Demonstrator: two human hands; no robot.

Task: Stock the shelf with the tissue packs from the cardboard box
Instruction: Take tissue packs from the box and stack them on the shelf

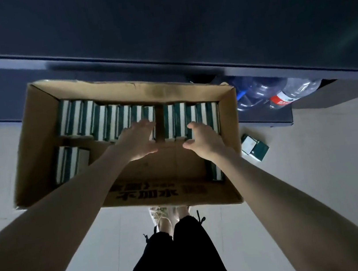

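Note:
An open cardboard box (34, 138) sits on the floor below me. Along its far wall runs a row of green-and-white tissue packs (101, 121) standing on edge, with a gap in the middle. A few more packs (68, 162) stand at the left and one (214, 171) at the right. My left hand (138, 141) reaches into the box with straight fingers over the row, left of the gap. My right hand (204, 138) hovers over the packs right of the gap, fingers loosely bent, holding nothing. The dark shelf (156, 22) lies beyond the box.
One tissue pack (254, 146) lies on the pale floor right of the box. Empty plastic bottles (278, 93) lie under the shelf's edge at the right. My feet and dark trousers (181, 251) stand close behind the box.

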